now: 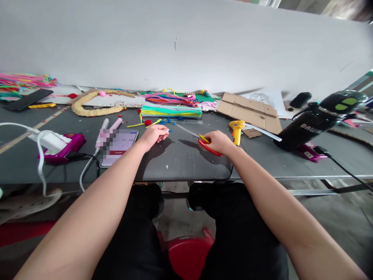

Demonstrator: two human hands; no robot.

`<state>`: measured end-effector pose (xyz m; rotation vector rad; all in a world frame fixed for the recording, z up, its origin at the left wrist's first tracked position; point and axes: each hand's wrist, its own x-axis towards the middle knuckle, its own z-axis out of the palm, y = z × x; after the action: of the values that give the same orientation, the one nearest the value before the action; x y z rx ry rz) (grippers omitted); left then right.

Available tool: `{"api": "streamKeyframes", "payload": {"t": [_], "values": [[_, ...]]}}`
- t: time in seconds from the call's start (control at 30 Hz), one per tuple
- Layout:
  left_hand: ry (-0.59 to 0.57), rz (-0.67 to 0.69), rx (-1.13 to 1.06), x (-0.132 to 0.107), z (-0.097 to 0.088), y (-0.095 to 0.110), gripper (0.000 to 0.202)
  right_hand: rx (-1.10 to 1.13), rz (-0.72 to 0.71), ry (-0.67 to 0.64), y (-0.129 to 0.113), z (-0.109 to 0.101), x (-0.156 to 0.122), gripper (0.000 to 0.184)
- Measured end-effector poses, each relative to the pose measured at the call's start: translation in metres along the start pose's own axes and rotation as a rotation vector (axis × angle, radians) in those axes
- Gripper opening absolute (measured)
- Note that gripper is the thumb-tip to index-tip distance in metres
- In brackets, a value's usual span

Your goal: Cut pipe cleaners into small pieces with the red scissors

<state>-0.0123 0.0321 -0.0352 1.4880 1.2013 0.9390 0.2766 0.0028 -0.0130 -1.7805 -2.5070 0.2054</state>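
Note:
Over the grey table, my left hand (154,136) is closed in a pinch. A short blue pipe cleaner end (170,131) sticks out to the right of its fingers. My right hand (217,141) grips scissors (211,147) with red and yellow handles, their metal blades pointing left toward my left hand. The blades are apart from the blue piece. Behind my left hand lie small blue pipe cleaner bits (171,121), a red pompom-like ball (148,122) and a yellow pipe cleaner (136,125). A metal ruler (194,122) lies partly behind these bits.
Bundled pipe cleaners (171,111) lie at the back. To the right are a yellow glue gun (237,130), cardboard (249,111) and a tilted black bottle (317,120). A phone (128,140) and a purple power socket (71,147) with cables stand left.

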Motion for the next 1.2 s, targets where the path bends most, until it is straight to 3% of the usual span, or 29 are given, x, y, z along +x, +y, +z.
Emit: {"api": "streamKeyframes", "payload": {"t": [0.23, 1.2], "values": [[-0.018, 0.034, -0.028, 0.001, -0.001, -0.001, 0.030, -0.011, 0.003, 0.052, 0.004, 0.003, -0.004, 0.046], [-0.008, 0.003, -0.016, 0.003, -0.001, 0.000, 0.031, -0.056, -0.035, 0.017, -0.008, 0.006, 0.000, 0.046]]}}
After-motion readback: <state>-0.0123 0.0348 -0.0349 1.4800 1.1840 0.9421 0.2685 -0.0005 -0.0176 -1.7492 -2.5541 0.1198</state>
